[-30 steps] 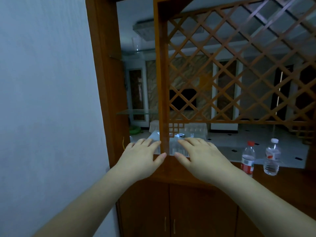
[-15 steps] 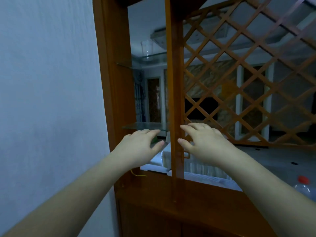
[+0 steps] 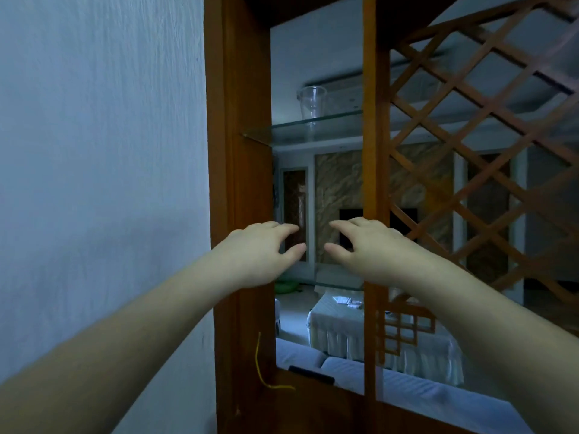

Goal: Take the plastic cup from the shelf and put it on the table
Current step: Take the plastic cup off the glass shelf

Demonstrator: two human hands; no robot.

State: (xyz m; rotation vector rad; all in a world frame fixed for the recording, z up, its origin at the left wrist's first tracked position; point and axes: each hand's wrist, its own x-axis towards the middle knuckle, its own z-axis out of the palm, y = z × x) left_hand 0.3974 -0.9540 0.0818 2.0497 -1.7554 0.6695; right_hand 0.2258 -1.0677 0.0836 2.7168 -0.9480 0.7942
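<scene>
A clear plastic cup (image 3: 311,103) stands upright on the upper glass shelf (image 3: 288,133) of a wooden room divider, between its left post and a middle post. My left hand (image 3: 260,252) and my right hand (image 3: 366,249) hover side by side well below the cup, palms down, fingers spread and slightly curled, holding nothing. Both hands are raised in front of the lower glass shelf (image 3: 338,285).
A pale wall (image 3: 100,151) fills the left. The divider's left post (image 3: 238,151) and middle post (image 3: 372,183) frame the shelf opening. A wooden lattice (image 3: 488,151) spans the right. A yellow wire (image 3: 261,368) hangs by the wooden ledge (image 3: 313,399). Beyond stands a cloth-covered table (image 3: 341,327).
Both hands have risen from the wooden ledge toward the shelves. My view has tilted up and closer, so the cup looms larger and the two bottles have left the frame.
</scene>
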